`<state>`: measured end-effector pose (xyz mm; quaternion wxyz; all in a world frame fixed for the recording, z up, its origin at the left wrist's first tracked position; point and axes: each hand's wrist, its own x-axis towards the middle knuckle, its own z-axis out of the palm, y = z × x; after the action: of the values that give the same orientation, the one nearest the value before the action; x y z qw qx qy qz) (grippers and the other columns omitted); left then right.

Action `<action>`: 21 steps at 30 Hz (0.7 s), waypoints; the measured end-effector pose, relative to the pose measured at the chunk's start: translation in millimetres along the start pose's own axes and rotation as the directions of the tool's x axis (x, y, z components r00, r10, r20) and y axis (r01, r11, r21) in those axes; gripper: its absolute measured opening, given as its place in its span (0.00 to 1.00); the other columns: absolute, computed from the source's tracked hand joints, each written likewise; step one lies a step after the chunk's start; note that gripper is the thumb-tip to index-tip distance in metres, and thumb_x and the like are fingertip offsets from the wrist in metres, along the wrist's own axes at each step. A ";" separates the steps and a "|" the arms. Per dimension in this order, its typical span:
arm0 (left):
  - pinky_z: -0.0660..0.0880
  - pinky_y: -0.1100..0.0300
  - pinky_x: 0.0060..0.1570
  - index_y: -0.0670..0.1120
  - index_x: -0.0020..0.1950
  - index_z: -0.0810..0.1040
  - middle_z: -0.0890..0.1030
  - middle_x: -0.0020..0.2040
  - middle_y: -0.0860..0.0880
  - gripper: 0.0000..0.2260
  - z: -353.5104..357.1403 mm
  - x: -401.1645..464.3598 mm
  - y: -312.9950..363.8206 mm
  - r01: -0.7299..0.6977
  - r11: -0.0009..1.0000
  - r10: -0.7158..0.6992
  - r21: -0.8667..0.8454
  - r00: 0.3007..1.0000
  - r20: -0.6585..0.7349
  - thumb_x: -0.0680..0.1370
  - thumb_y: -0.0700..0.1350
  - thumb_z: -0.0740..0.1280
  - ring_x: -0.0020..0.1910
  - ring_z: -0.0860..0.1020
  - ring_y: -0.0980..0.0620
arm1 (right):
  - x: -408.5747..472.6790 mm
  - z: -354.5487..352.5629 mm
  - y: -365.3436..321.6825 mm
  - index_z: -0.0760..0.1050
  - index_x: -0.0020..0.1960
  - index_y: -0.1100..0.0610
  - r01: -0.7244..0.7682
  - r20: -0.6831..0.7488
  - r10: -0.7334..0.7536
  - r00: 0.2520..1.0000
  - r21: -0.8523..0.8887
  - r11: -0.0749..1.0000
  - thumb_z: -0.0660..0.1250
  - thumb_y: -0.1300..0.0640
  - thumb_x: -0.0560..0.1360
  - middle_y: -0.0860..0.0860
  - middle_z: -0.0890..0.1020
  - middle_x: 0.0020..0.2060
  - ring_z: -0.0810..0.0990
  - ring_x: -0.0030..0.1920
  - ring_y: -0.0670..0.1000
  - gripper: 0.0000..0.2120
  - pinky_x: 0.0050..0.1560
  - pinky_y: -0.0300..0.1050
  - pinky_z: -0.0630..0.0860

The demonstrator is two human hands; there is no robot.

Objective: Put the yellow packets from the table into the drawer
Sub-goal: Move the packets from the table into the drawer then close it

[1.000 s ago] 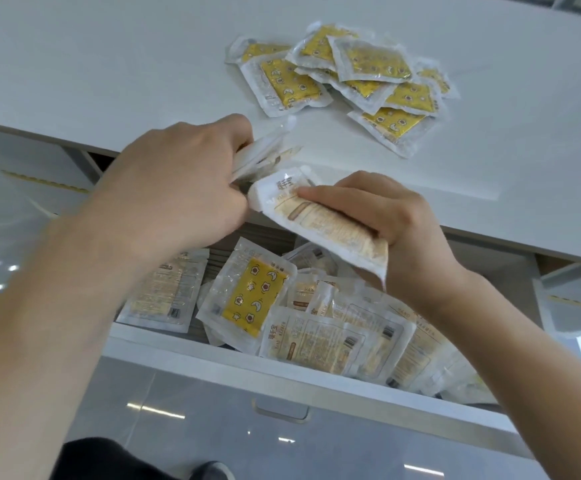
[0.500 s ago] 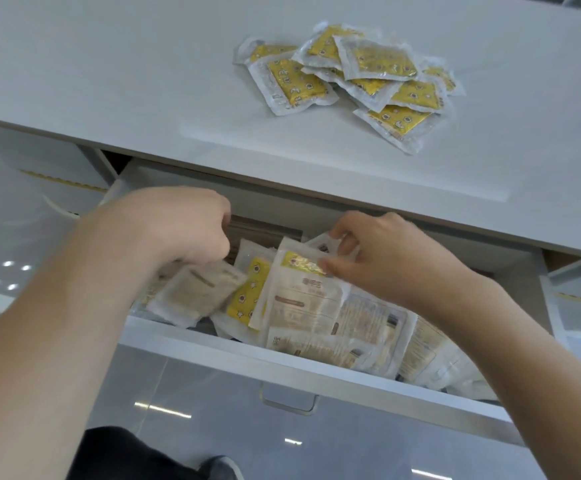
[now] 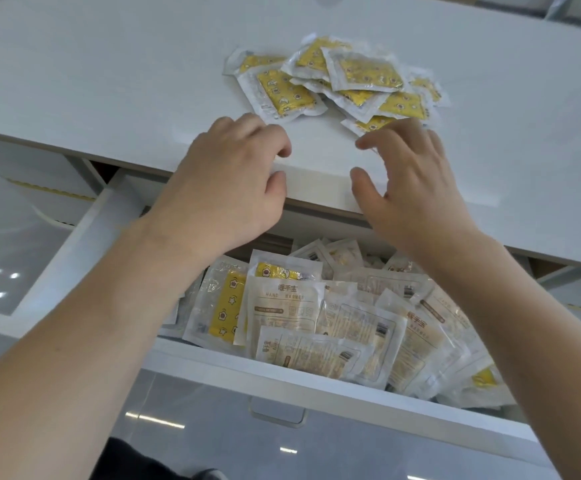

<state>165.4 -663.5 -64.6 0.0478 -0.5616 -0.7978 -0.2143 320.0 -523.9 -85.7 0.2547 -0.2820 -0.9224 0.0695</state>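
On the white table [image 3: 109, 81], far side, a loose pile of yellow packets [image 3: 344, 81] in clear wrappers, overlapping, some tilted on others. Both hands over the table's near edge, just near of the pile, each empty. Left hand [image 3: 226, 181]: back up, fingers loosely curled downward over the tabletop, thumb tucked toward the edge, holding nothing; knuckles just near of the leftmost packet, touching or not, cannot tell. Right hand [image 3: 410, 188]: fingers spread and relaxed, thumb held apart to the left, nothing pinched; fingertips at the near edge of the pile, over the nearest packet, contact cannot be told. The two hands apart, bare tabletop between them.

Below the table edge, the drawer [image 3: 282, 372] is pulled out toward the viewer, white front wall, a recessed handle [image 3: 278, 412] on its front face. Inside, packets in the drawer [image 3: 316, 327] lie heaped, mostly printed back side up, pale with text; a few show yellow, one at the left with star and flower marks. Heap runs from drawer middle to its right end, rising above the front wall on the right. Both forearms reach across the drawer. Glossy grey floor [image 3: 5, 237] at left with light reflections.
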 end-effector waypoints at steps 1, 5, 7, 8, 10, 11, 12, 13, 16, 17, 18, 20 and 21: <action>0.69 0.50 0.58 0.46 0.64 0.75 0.75 0.62 0.46 0.14 5.7 2.6 -1.3 -0.005 1.000 0.005 0.018 1.000 0.010 0.79 0.46 0.63 0.60 0.71 0.45 | 2.4 1.0 5.0 0.72 0.66 0.58 -0.049 0.045 0.050 0.998 -0.027 0.998 0.61 0.54 0.78 0.55 0.72 0.62 0.68 0.64 0.58 0.18 0.66 0.50 0.63; 0.61 0.51 0.69 0.47 0.72 0.67 0.64 0.74 0.47 0.20 25.7 12.6 -3.6 0.038 0.999 -0.040 0.022 0.990 0.135 0.81 0.51 0.59 0.72 0.61 0.45 | 8.4 1.4 17.4 0.62 0.73 0.56 -0.189 0.160 0.192 0.968 -0.033 0.981 0.58 0.52 0.79 0.54 0.61 0.72 0.57 0.73 0.57 0.24 0.71 0.51 0.56; 0.54 0.50 0.72 0.47 0.75 0.62 0.58 0.77 0.46 0.22 33.2 20.6 -4.8 0.059 0.997 -0.065 0.041 0.983 0.173 0.82 0.53 0.55 0.75 0.55 0.45 | 12.8 2.6 21.6 0.56 0.75 0.55 -0.224 0.204 0.226 0.953 -0.030 0.974 0.58 0.49 0.79 0.54 0.56 0.75 0.53 0.75 0.56 0.27 0.74 0.52 0.53; 0.52 0.49 0.74 0.48 0.76 0.60 0.55 0.78 0.46 0.24 36.0 25.0 -5.4 0.062 0.996 -0.073 0.064 0.980 0.183 0.82 0.54 0.54 0.76 0.53 0.45 | 15.7 3.6 23.9 0.54 0.76 0.55 -0.232 0.220 0.235 0.947 -0.039 0.972 0.57 0.47 0.79 0.54 0.54 0.76 0.51 0.76 0.56 0.29 0.75 0.53 0.51; 0.47 0.48 0.75 0.49 0.78 0.54 0.49 0.79 0.48 0.26 40.4 34.3 -7.0 0.077 0.992 -0.096 0.098 0.974 0.207 0.82 0.56 0.52 0.78 0.47 0.47 | 23.1 5.7 28.9 0.49 0.78 0.54 -0.247 0.248 0.255 0.935 -0.062 0.967 0.56 0.43 0.79 0.54 0.51 0.77 0.48 0.77 0.55 0.33 0.76 0.53 0.48; 0.45 0.47 0.76 0.50 0.79 0.51 0.46 0.80 0.49 0.27 42.3 39.1 -7.7 0.089 0.990 -0.111 0.107 0.969 0.219 0.82 0.58 0.51 0.78 0.45 0.48 | 27.0 6.9 31.6 0.47 0.79 0.54 -0.253 0.260 0.264 0.929 -0.075 0.965 0.56 0.41 0.78 0.53 0.49 0.78 0.46 0.78 0.54 0.35 0.76 0.53 0.46; 0.44 0.46 0.76 0.51 0.79 0.49 0.44 0.80 0.50 0.28 43.8 43.8 -8.5 0.103 0.987 -0.128 0.119 0.966 0.224 0.81 0.59 0.50 0.78 0.42 0.48 | 30.7 7.9 34.4 0.45 0.79 0.54 -0.256 0.272 0.270 0.923 -0.089 0.963 0.56 0.40 0.78 0.52 0.47 0.79 0.44 0.78 0.53 0.37 0.77 0.54 0.44; 0.43 0.45 0.76 0.52 0.79 0.48 0.42 0.80 0.50 0.29 45.5 48.5 -9.2 0.119 0.984 -0.147 0.133 0.963 0.226 0.81 0.60 0.50 0.78 0.41 0.48 | 34.4 9.1 37.2 0.43 0.79 0.53 -0.253 0.281 0.272 0.920 -0.101 0.962 0.55 0.38 0.78 0.51 0.45 0.79 0.42 0.78 0.52 0.38 0.77 0.54 0.42; 0.41 0.44 0.75 0.53 0.79 0.45 0.39 0.80 0.51 0.32 49.5 62.2 -11.6 0.171 0.973 -0.205 0.158 0.951 0.232 0.79 0.64 0.50 0.78 0.37 0.49 | 44.0 12.2 43.8 0.41 0.79 0.53 -0.238 0.304 0.265 0.915 -0.124 0.963 0.53 0.36 0.77 0.49 0.44 0.79 0.40 0.78 0.50 0.40 0.76 0.55 0.39; 0.41 0.44 0.75 0.53 0.79 0.45 0.39 0.80 0.50 0.33 50.6 65.5 -12.3 0.180 0.970 -0.215 0.163 0.949 0.230 0.79 0.65 0.50 0.78 0.37 0.49 | 46.1 13.6 45.4 0.41 0.79 0.53 -0.236 0.309 0.264 0.914 -0.127 0.963 0.53 0.35 0.77 0.49 0.45 0.79 0.40 0.78 0.49 0.40 0.76 0.55 0.39; 0.41 0.44 0.75 0.53 0.79 0.44 0.39 0.80 0.50 0.34 51.7 68.0 -13.3 0.183 0.969 -0.218 0.168 0.950 0.225 0.78 0.65 0.50 0.78 0.37 0.49 | 47.8 14.5 46.2 0.41 0.79 0.53 -0.234 0.302 0.262 0.916 -0.128 0.964 0.53 0.35 0.77 0.49 0.47 0.79 0.42 0.78 0.49 0.40 0.76 0.55 0.39; 0.40 0.44 0.75 0.53 0.79 0.42 0.40 0.80 0.51 0.35 53.5 71.7 -15.3 0.185 0.967 -0.222 0.174 0.949 0.223 0.78 0.66 0.49 0.78 0.37 0.50 | 50.4 16.1 47.1 0.43 0.79 0.54 -0.222 0.248 0.250 0.936 -0.133 0.966 0.54 0.36 0.76 0.49 0.54 0.77 0.48 0.77 0.50 0.40 0.76 0.54 0.42; 0.40 0.44 0.75 0.54 0.79 0.41 0.40 0.80 0.51 0.35 54.2 73.0 -16.1 0.185 0.966 -0.225 0.181 0.947 0.228 0.78 0.66 0.49 0.78 0.38 0.50 | 51.6 16.7 46.9 0.46 0.79 0.54 -0.213 0.211 0.240 0.948 -0.144 0.966 0.55 0.36 0.76 0.50 0.58 0.75 0.51 0.76 0.52 0.39 0.76 0.53 0.44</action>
<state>132.9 -582.6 -95.1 -0.0302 -0.4921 -0.8660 -0.0830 297.6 -456.1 -90.6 0.1209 -0.3911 -0.9093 0.0749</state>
